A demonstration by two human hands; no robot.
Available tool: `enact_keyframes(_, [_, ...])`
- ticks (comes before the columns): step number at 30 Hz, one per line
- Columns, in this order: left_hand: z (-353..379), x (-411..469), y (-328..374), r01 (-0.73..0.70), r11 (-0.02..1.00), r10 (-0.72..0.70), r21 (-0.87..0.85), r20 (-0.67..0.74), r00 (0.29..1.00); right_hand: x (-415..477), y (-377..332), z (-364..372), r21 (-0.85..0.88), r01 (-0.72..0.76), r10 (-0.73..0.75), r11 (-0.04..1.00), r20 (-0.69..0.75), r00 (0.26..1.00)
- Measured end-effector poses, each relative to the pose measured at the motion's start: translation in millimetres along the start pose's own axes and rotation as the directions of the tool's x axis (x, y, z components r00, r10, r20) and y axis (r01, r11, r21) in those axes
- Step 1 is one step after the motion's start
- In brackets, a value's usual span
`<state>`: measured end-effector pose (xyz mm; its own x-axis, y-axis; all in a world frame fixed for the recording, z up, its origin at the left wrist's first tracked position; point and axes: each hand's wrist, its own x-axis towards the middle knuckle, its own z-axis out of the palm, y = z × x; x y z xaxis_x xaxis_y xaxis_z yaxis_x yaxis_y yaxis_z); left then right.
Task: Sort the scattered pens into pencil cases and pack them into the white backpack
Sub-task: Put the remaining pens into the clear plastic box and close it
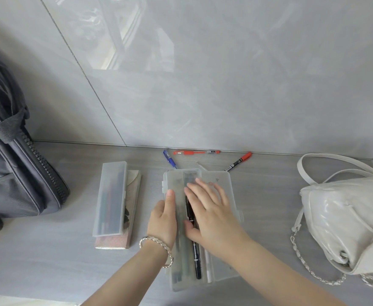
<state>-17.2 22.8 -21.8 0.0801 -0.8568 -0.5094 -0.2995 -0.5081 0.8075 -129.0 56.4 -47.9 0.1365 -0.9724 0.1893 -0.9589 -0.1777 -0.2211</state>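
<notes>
A clear plastic pencil case (182, 270) lies open in the middle of the table, its lid (224, 180) folded out to the right. Several pens lie inside, among them a black marker (196, 259). My left hand (162, 219) rests flat on the case's left side. My right hand (209, 208) lies spread over the pens with fingers apart. A blue pen (169, 159), a red pen (195, 152) and a red-capped black marker (238, 161) lie loose by the wall. The white backpack (349, 217) sits at the right.
A second clear case (111, 197), shut with pens inside, lies on a pink patterned case (114, 244) at the left. A grey zippered bag (11, 164) stands at the far left. The tiled wall (203, 85) rises right behind the table.
</notes>
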Motion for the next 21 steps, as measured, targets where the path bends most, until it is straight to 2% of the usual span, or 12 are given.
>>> enact_keyframes(2, [2, 4, -1, 0.006, 1.0, -0.006, 0.019, 0.013, 1.0, -5, 2, 3, 0.057, 0.051, -0.053, 0.997, 0.05, 0.997])
enact_keyframes(3, [2, 7, -2, 0.009, 0.999, -0.01, 0.03, 0.017, 1.0, -5, 6, 3, 0.138, 0.066, -0.074, 0.988, 0.055, 0.996])
enact_keyframes(5, [0, 15, -3, 0.023, 0.998, -0.024, 0.065, 0.016, 1.0, 1, 22, -2, 0.312, 0.014, -0.015, 0.95, 0.002, 1.0])
enact_keyframes(7, [-3, 25, -4, 0.032, 0.995, -0.033, 0.097, 0.009, 0.999, 16, 46, -4, 0.456, -0.192, 0.254, 0.869, -0.078, 0.964])
enact_keyframes(8, [-5, 29, -3, 0.039, 0.993, -0.04, 0.11, 0.004, 0.999, 26, 60, -2, 0.515, -0.339, 0.416, 0.787, -0.038, 0.909])
enact_keyframes(9, [-6, 33, -2, 0.045, 0.992, -0.045, 0.119, -0.003, 0.999, 36, 78, 3, 0.52, -0.483, 0.544, 0.704, 0.043, 0.838])
enact_keyframes(11, [-7, 37, 1, 0.06, 0.99, -0.058, 0.126, -0.019, 0.998, 55, 113, 18, 0.39, -0.694, 0.686, 0.605, 0.189, 0.703])
enact_keyframes(13, [-7, 41, 3, 0.067, 0.989, -0.063, 0.129, -0.033, 0.997, 70, 139, 35, 0.295, -0.808, 0.771, 0.51, 0.26, 0.582])
enact_keyframes(16, [-10, 45, 3, 0.076, 0.991, -0.071, 0.111, -0.048, 0.996, 85, 157, 51, 0.246, -0.902, 0.871, 0.354, 0.266, 0.414])
enact_keyframes(18, [-13, 47, 3, 0.084, 0.991, -0.078, 0.105, -0.065, 0.995, 93, 163, 54, 0.213, -0.929, 0.901, 0.302, 0.255, 0.352])
enact_keyframes(21, [-17, 50, 0, 0.097, 0.99, -0.088, 0.099, -0.09, 0.992, 96, 172, 53, 0.134, -0.947, 0.908, 0.292, 0.273, 0.319])
